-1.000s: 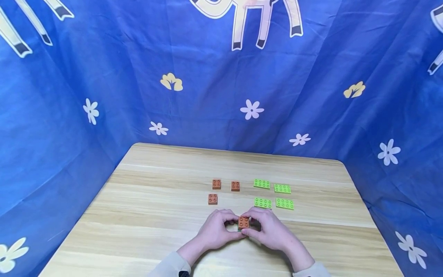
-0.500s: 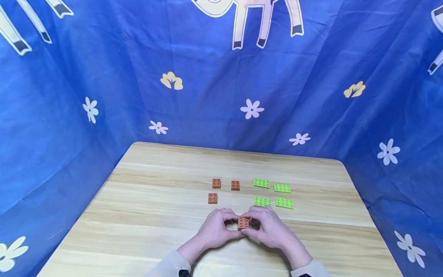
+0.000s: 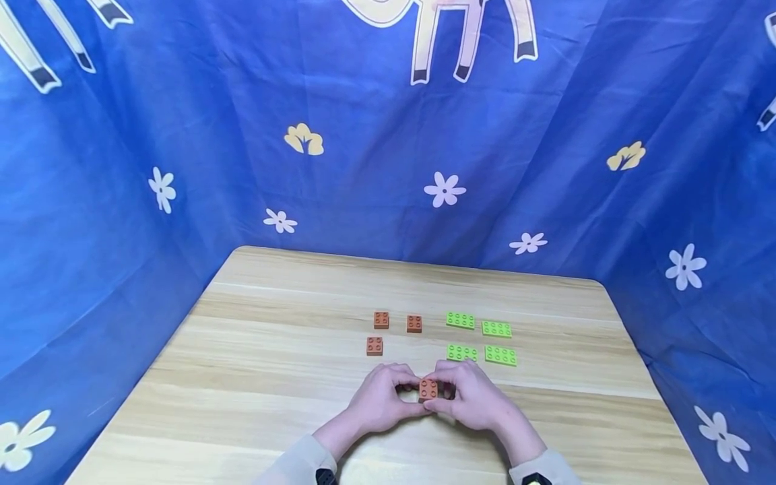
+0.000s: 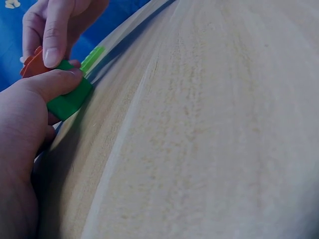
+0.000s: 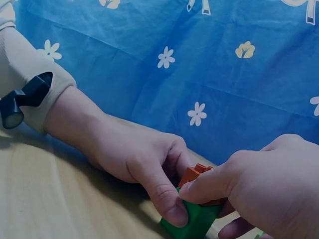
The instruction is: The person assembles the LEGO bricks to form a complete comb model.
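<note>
Near the front of the table, both hands meet at a small stack. My left hand (image 3: 380, 401) grips its lower part, a green block (image 4: 72, 101) with slanted sides, between thumb and fingers. On top sits an orange-brown two-by-two brick (image 3: 428, 389), its studs facing up. My right hand (image 3: 473, 399) pinches that brick between thumb and fingers from the right. In the right wrist view the brick's lower edge meets the green block (image 5: 195, 219), partly covered by the thumbs. Whether the two are fully pressed together cannot be seen.
Beyond the hands lie three loose orange-brown bricks (image 3: 374, 346) on the wooden table (image 3: 273, 364). Several flat lime-green plates (image 3: 500, 356) lie to their right; the nearest ones are close to my right fingers. A blue patterned cloth (image 3: 364, 168) surrounds the table's back and sides.
Both hands keep their hold on the stack with almost no movement. A green sliver under the brick, seen in the earliest head frame, no longer shows. The head view has shifted slightly.
</note>
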A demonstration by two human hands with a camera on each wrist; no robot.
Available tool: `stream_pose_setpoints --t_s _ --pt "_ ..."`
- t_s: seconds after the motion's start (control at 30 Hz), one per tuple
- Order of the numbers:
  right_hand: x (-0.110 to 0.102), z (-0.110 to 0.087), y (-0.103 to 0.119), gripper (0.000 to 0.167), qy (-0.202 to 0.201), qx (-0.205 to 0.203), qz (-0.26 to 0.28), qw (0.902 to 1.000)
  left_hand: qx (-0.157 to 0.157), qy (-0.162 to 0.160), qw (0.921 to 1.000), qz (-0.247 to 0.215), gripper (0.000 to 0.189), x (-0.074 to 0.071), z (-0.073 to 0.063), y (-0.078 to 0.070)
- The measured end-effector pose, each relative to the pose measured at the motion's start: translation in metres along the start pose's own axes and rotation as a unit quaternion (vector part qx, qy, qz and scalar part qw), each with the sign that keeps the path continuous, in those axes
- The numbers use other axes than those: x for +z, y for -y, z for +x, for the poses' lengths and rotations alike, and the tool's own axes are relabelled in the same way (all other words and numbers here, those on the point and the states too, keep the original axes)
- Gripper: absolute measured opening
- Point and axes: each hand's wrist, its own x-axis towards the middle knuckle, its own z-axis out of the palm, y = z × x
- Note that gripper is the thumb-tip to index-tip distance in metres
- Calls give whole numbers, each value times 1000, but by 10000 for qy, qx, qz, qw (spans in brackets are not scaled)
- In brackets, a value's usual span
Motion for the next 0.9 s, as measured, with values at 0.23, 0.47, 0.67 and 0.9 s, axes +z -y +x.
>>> stream_pose_setpoints --t_s 0.23,0.47,0.67,0.9 --pt "7 -5 -1 35 -362 -260 303 9985 118 -74 9999 11 38 0 0 1" --pt "13 -4 -3 34 -435 -306 955 9940 -13 -11 10000 38 38 0 0 0" --pt "14 -2 -1 35 -495 -3 880 9949 56 -33 10000 46 39 1 0 1" --pt "12 2 0 34 -455 79 676 9966 62 -6 10000 -17 40 -1 0 2"
